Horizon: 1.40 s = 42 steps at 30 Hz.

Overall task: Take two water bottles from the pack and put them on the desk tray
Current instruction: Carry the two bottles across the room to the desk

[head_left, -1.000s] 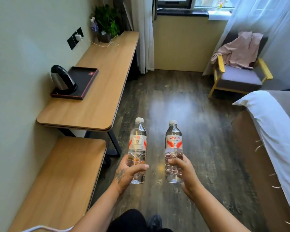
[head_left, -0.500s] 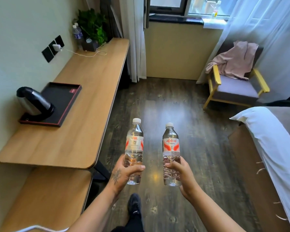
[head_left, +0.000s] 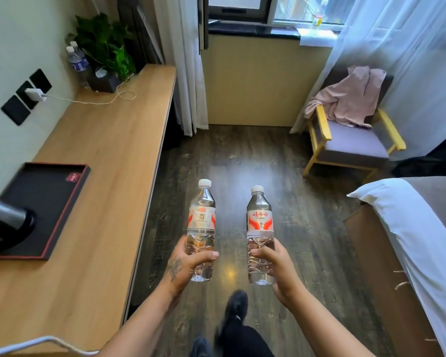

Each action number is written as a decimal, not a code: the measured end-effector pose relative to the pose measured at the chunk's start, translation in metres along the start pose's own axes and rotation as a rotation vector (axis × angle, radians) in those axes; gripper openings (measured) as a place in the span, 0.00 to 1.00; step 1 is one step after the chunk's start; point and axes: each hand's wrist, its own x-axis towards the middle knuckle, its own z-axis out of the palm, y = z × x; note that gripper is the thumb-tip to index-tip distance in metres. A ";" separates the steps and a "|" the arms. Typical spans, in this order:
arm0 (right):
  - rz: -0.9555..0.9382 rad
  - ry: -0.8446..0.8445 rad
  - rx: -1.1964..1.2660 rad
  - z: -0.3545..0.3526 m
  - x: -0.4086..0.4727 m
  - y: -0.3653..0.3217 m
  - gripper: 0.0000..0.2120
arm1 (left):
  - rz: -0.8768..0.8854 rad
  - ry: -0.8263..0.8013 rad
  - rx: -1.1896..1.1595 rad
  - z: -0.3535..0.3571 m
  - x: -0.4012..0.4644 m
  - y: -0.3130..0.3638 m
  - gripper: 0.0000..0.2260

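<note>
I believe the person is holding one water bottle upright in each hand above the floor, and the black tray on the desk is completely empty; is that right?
Not quite: the head view shows a kettle standing on the black tray. The rest holds: the left hand and right hand each hold a water bottle upright above the floor.

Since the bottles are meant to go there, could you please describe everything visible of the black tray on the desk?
The black rectangular tray with a thin red rim lies flat on the light wooden desk, close to the wall. It has low raised walls, a dark matte floor and a small red label near its far right corner. A black and silver electric kettle, blurred and cut off by the picture's edge, stands on its near left part; the rest is bare. Neither hand touches it.
</note>
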 end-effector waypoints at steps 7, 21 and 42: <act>0.031 -0.048 -0.020 -0.001 0.108 -0.045 0.30 | 0.041 0.049 0.013 0.029 0.092 0.053 0.37; 0.048 -0.132 0.010 -0.011 0.261 -0.153 0.32 | -0.003 0.070 -0.075 0.068 0.234 0.143 0.38; -0.021 -0.019 0.033 0.055 0.461 -0.267 0.32 | 0.030 -0.027 0.083 0.061 0.440 0.297 0.40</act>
